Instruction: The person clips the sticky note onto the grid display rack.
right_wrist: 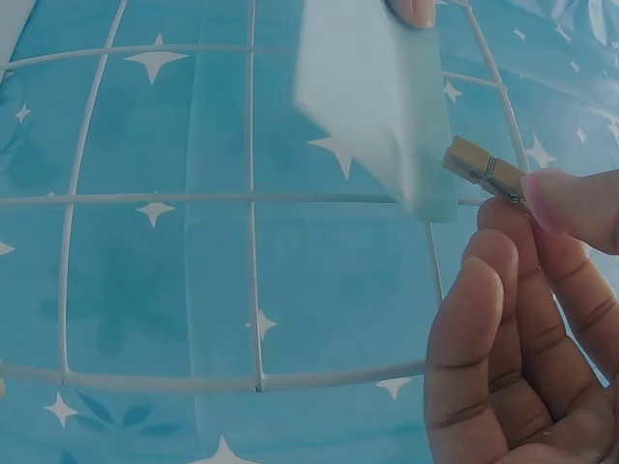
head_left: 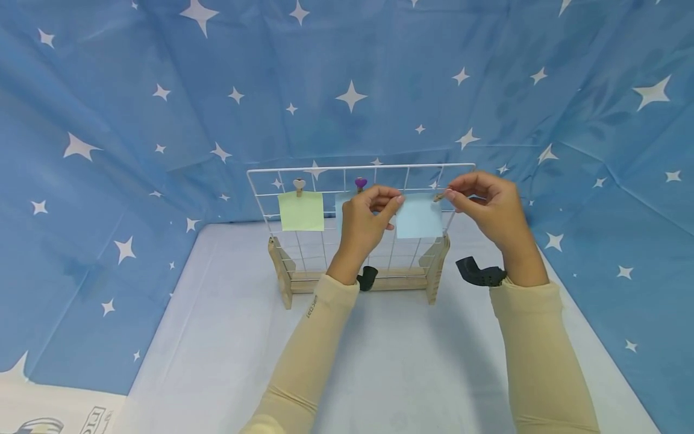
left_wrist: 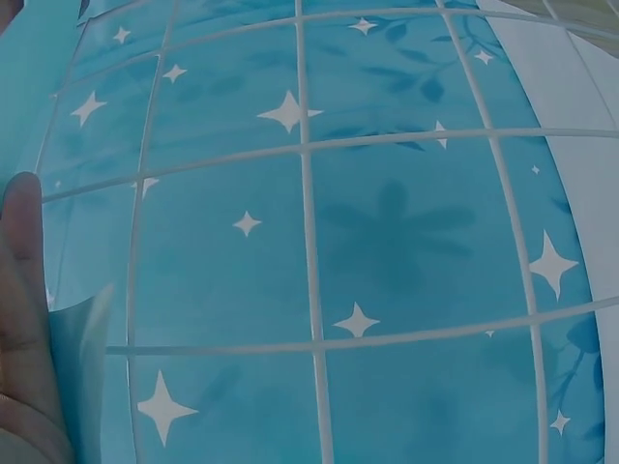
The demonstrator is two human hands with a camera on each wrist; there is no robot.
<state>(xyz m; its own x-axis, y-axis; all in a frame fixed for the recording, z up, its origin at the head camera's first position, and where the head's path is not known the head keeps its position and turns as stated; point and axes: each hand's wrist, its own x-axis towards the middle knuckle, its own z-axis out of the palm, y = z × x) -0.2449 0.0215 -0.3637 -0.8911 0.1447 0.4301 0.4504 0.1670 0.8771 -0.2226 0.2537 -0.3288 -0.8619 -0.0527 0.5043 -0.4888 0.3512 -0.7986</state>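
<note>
My left hand [head_left: 364, 223] pinches the upper left corner of a light blue paper note [head_left: 419, 217] against the right part of a white wire grid [head_left: 374, 166]. Between thumb and forefinger, my right hand [head_left: 496, 211] holds a small wooden clothespin [right_wrist: 484, 172] near the note's upper right corner. In the right wrist view the clothespin's tip is just beside the paper's edge. A green note [head_left: 302, 211] hangs at the grid's left under a pale heart-topped clip [head_left: 299, 185]. Behind my left hand, another blue note [head_left: 340, 211] is partly hidden, below a purple heart clip [head_left: 360, 182].
A wooden stand [head_left: 282, 274] supports the grid on a white-covered table [head_left: 228, 337]. Blue star-patterned cloth [head_left: 325, 72] surrounds the back and sides. A black wrist-camera mount [head_left: 479, 272] juts from the right wrist. A printed pale item [head_left: 59, 407] lies at lower left.
</note>
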